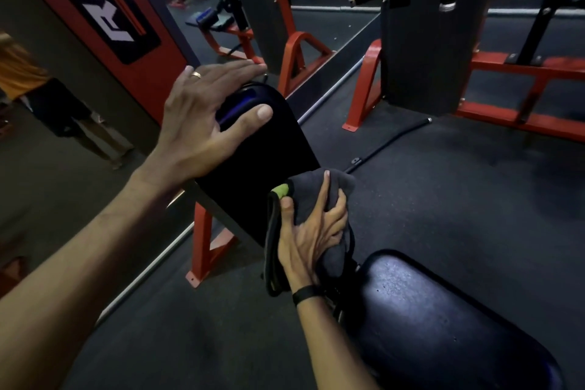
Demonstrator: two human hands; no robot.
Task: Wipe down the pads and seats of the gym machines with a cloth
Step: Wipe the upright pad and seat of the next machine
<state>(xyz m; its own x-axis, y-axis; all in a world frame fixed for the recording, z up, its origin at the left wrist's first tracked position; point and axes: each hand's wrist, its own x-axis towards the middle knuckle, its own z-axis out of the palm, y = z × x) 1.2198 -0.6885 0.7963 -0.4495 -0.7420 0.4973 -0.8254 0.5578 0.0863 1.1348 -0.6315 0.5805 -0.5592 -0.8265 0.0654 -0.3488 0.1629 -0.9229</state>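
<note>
While the right hand presses down, its fingers are curled over a dark grey cloth and its thumb pinches the cloth's folded edge, where a small green tag shows. The cloth is bunched under the palm and lies on the lower end of a black back pad, with one part hanging down beside the wrist. A black band sits on this wrist.

The left hand is spread wide, the fingers almost straight, and it rests flat on the upper end of the same pad; the thumb lies on the pad's face, and the other fingers reach over its top edge. A ring is on one finger.

The pad is tilted and stands on a red frame. Just beside the cloth, lower right, is the black seat. Under all is a dark rubber floor, and a mirror wall stands at left.
</note>
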